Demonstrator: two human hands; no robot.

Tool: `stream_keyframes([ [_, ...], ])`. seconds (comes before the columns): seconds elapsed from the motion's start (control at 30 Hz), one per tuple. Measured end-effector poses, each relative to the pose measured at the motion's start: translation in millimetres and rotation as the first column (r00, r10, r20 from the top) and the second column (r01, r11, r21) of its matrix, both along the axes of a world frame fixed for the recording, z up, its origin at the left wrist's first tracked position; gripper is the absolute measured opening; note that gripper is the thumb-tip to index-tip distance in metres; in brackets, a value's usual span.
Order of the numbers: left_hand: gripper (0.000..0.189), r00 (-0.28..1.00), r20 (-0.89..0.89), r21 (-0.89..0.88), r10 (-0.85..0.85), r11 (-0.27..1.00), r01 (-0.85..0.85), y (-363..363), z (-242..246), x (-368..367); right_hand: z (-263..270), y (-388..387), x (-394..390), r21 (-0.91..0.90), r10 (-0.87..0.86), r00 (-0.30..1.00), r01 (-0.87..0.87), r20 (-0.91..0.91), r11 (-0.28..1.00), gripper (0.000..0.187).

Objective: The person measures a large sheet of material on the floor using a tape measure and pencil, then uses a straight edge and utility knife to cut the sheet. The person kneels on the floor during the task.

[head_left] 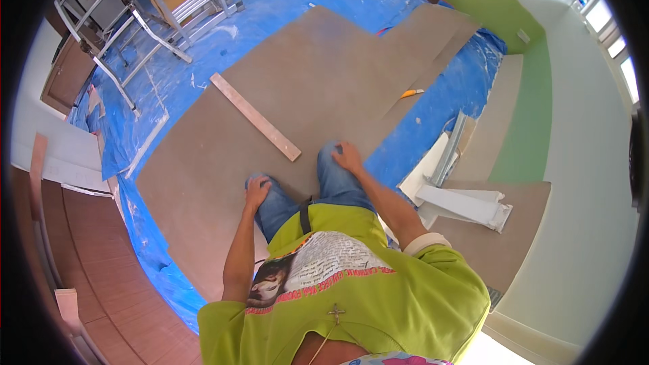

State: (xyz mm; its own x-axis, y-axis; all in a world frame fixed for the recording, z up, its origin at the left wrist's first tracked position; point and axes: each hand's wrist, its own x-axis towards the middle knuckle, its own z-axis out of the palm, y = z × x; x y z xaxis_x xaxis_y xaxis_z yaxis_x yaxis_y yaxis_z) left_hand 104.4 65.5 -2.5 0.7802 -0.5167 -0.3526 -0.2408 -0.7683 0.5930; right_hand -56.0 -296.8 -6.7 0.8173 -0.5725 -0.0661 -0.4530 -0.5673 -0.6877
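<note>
My left hand (pixel 258 191) rests on my left knee, fingers draped over the jeans and holding nothing. On my right knee lies my right hand (pixel 348 156), also without anything in it, its fingers slightly bent. Beneath and before me spreads a large grey-brown board (pixel 304 81) on the floor. A flat wooden strip (pixel 256 117) lies slantwise across it, its near end just in front of my knees. A yellow utility knife (pixel 411 94) sits near the board's right edge, beyond my right hand.
Blue plastic sheeting (pixel 243 5) covers the floor around the board. Aluminium ladders (pixel 187 5) stand at the far left. Metal channel pieces (pixel 448 149) and white offcuts (pixel 464 205) lie to my right, by the wall (pixel 583 162). Brown wooden panels (pixel 96 243) are at left.
</note>
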Motion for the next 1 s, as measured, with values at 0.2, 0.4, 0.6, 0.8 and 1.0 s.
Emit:
stream_keyframes([
  [0.2, 0.043, 0.999, 0.033, -0.022, -0.014, 1.000, 0.014, 9.2, -15.0, 10.4, 6.9, 4.1, 7.4, 0.024, 0.001, 0.999, 0.000, -0.053, 1.000, 0.044],
  [0.4, 0.041, 1.000, 0.026, -0.019, 0.012, 1.000, -0.011, 3.2, -7.4, 2.4, 2.2, 1.6, 3.5, -0.060, 0.001, 1.000, -0.003, -0.027, 0.998, 0.043],
  [0.6, 0.041, 1.000, 0.022, -0.015, 0.021, 1.000, -0.021, 4.3, -0.4, 1.0, 9.3, 1.8, 3.1, -0.011, 0.013, 1.000, -0.013, 0.026, 1.000, 0.041],
  [0.8, 0.040, 0.999, 0.023, -0.013, 0.023, 1.000, -0.023, 5.5, 0.2, 1.5, 15.1, 2.0, 4.0, 0.002, -0.008, 1.000, 0.008, 0.025, 1.000, 0.041],
  [1.0, 0.040, 1.000, 0.014, -0.016, 0.010, 1.000, -0.010, 4.5, 0.4, 1.0, 10.2, 2.4, 4.5, 0.009, -0.037, 0.998, 0.037, 0.056, 0.999, 0.041],
])
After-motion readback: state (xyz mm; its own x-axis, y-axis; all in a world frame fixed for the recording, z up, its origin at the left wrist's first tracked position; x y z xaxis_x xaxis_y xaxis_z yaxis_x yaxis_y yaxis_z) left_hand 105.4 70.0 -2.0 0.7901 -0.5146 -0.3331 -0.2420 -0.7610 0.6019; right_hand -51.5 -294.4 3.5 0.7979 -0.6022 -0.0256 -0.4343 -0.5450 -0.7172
